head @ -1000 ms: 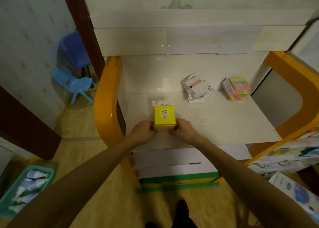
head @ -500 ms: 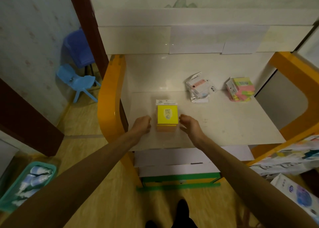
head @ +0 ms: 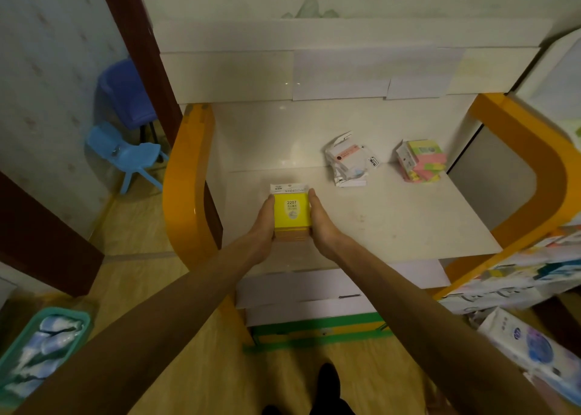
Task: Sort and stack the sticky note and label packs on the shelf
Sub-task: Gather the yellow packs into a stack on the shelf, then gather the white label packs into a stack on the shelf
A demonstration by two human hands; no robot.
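A stack of yellow sticky note packs (head: 290, 215), its top marked 2207, stands on the white shelf (head: 393, 223) near the left front. My left hand (head: 264, 226) presses flat against the stack's left side. My right hand (head: 322, 226) presses flat against its right side, fingers straight and pointing away from me. A loose pile of white label packs (head: 347, 163) lies at the back middle. At the back right sits a stack of pink and green sticky note packs (head: 421, 163).
Orange curved side panels (head: 185, 188) frame the shelf on both sides. Blue child chairs (head: 129, 157) stand to the left on the floor. A teal basket (head: 44, 348) is at lower left, and packaged goods (head: 534, 351) at lower right.
My hands let go of the stack's near end, drew apart for a moment, and now press against its left and right sides. The stack stays in place.
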